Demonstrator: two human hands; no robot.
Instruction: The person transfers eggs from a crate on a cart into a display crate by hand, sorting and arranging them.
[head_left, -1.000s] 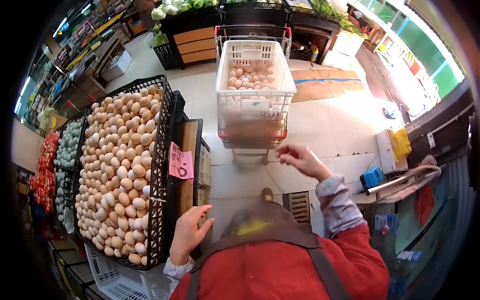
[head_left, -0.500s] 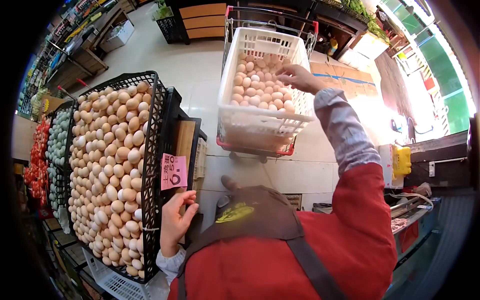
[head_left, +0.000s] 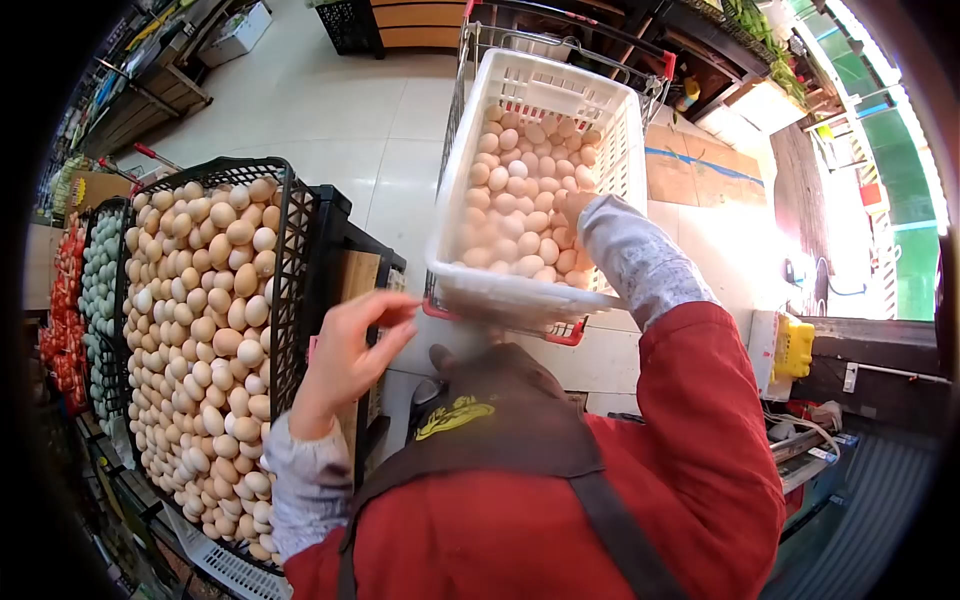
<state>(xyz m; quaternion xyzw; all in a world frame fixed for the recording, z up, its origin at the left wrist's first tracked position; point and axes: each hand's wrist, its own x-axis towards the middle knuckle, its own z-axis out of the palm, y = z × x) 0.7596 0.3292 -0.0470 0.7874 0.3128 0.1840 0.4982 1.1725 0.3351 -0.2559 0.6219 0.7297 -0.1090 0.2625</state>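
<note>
A white plastic crate [head_left: 612,130] full of brown eggs [head_left: 515,205] sits in a shopping cart [head_left: 668,68]. My right hand [head_left: 572,208] reaches down among the eggs along the crate's right side. Its fingers are mostly hidden, so I cannot make out whether an egg is in them. My left hand [head_left: 350,350] hangs in the air between the crate and a black mesh basket [head_left: 290,250], its thumb and fingers apart and nothing in them. That basket is heaped with brown and cream eggs [head_left: 205,370]. Only a sliver of a pink price sign [head_left: 312,347] shows behind the left hand.
Left of the big basket are a basket of pale greenish eggs [head_left: 103,265] and red-packed goods [head_left: 62,310]. Flattened cardboard [head_left: 705,170] lies on the floor right of the cart. A yellow container [head_left: 795,347] stands farther right. Vegetables [head_left: 755,40] fill a back shelf.
My right hand has gone from above the eggs down among them. My left hand has risen forward, toward the crate, now covering most of the pink sign. The view has shifted slightly.
</note>
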